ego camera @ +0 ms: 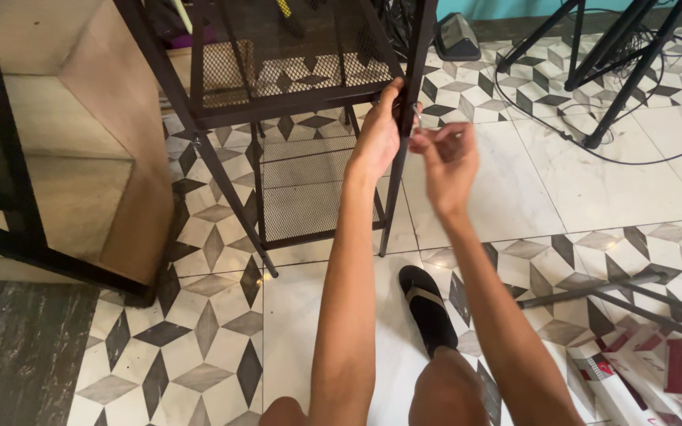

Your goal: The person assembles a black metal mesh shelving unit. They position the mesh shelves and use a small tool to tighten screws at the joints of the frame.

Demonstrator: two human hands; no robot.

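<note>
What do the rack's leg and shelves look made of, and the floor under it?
Rack leg, gripped by the left hand: probably metal, matte black paint; thin and straight. Shelves: wire mesh, the floor shows through. Floor: glossy tile, likely ceramic or marble; reflections and grout lines.

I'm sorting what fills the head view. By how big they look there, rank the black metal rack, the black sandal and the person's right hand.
1. Black metal rack, by far the largest.
2. Black sandal.
3. Right hand, looks close to the sandal in size; it is nearer the camera, so this order is unsure.

Head view, single camera: worn high, faces steeply down and forward over both forearms, close to the metal rack (301, 87), above patterned floor tiles (199, 347).
</note>
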